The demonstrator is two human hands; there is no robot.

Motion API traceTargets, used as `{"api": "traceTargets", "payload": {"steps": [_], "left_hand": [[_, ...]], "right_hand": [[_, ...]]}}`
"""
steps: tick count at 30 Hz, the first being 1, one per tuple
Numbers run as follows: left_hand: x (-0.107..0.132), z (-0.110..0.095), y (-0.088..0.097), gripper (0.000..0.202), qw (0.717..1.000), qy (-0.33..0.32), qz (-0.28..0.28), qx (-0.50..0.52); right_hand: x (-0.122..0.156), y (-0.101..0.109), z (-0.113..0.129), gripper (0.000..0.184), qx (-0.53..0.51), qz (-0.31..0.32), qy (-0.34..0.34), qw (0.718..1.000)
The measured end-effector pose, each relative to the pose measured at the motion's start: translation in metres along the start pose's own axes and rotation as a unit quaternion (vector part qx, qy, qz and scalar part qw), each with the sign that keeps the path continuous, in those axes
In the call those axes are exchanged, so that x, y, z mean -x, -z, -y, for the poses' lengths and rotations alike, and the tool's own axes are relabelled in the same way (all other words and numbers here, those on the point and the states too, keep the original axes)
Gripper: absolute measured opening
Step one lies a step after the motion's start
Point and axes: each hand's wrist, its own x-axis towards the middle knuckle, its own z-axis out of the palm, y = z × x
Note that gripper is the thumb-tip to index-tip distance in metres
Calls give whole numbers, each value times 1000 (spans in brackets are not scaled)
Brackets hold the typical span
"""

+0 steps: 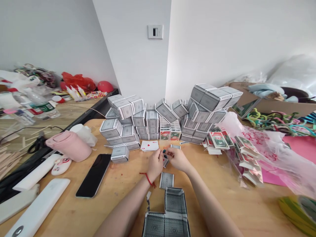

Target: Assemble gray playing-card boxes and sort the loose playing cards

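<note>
My left hand (156,162) and my right hand (177,159) meet over the middle of the table, fingertips pinched together on a playing card (166,162) whose red mark shows between them. Just behind lies a face-up ace of hearts (149,145). One patterned card (167,180) rests back-up in front of my hands, and another card (175,146) lies partly behind my right fingers. Closest to me stands a block shape (175,201) built from folded grey-backed cards. A red string bracelet (149,179) circles my left wrist.
Stacked card blocks (123,130) line the back, with more blocks (208,98) at right. Red and green card boxes (218,140) sit beside plastic wrap (266,141). A phone (93,176), pink roll (71,144) and white power bank (39,207) lie left; yellow-green tape (293,210) lies right.
</note>
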Motion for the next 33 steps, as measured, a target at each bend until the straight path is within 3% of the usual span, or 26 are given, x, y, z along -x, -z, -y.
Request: {"api": "traceTargets", "payload": {"steps": [10, 18, 29, 33], "left_hand": [[0, 5, 0, 27, 1000, 4, -13, -21], [-1, 8, 3, 30, 997, 39, 27, 60], [-6, 8, 2, 26, 991, 69, -20, 113], [-5, 2, 3, 18, 987, 59, -35, 144]], "right_hand": [[-2, -9, -13, 8, -122, 10, 6, 992], [3, -12, -15, 10, -214, 38, 24, 976], [9, -27, -20, 32, -291, 6, -69, 954], [8, -30, -21, 34, -296, -39, -92, 950]]}}
